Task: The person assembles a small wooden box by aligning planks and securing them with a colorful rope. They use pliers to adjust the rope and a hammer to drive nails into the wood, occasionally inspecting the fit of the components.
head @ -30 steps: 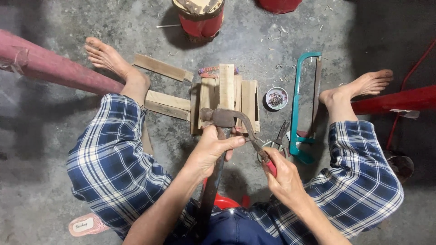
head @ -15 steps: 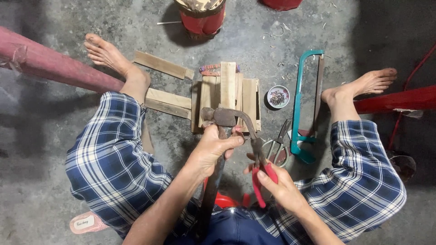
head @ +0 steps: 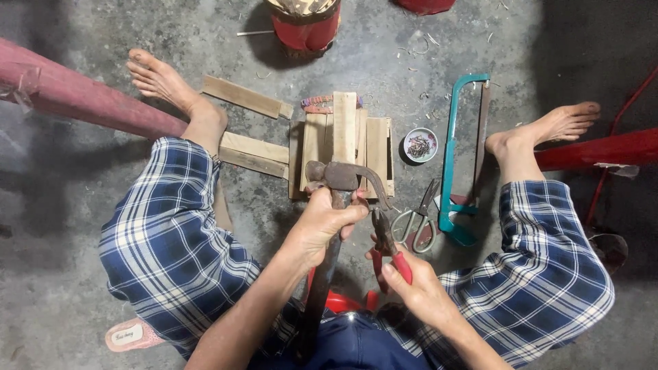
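Since a moment ago the right hand (head: 418,291) has drawn back toward the body, and the pliers (head: 387,240) have come with it, their nose now just beside the left hand's thumb. That hand is clamped round the red grips. The left hand (head: 322,226) is closed tight on the hammer (head: 336,179) just under its head. It is an old, rust-brown claw hammer, the claw curving right and down, the head resting over the near edge of the wood block (head: 343,144). The block is several pale slats laid side by side on the concrete floor (head: 82,274), one taller slat sticking out past the far edge.

Room is tight to the right: scissors (head: 418,219), a teal hacksaw (head: 456,157) and a small dish (head: 420,145) of nails lie close by. Loose slats (head: 250,152) sit to the left, near the left knee. Beyond the block the floor is barer, up to a red can (head: 305,27).
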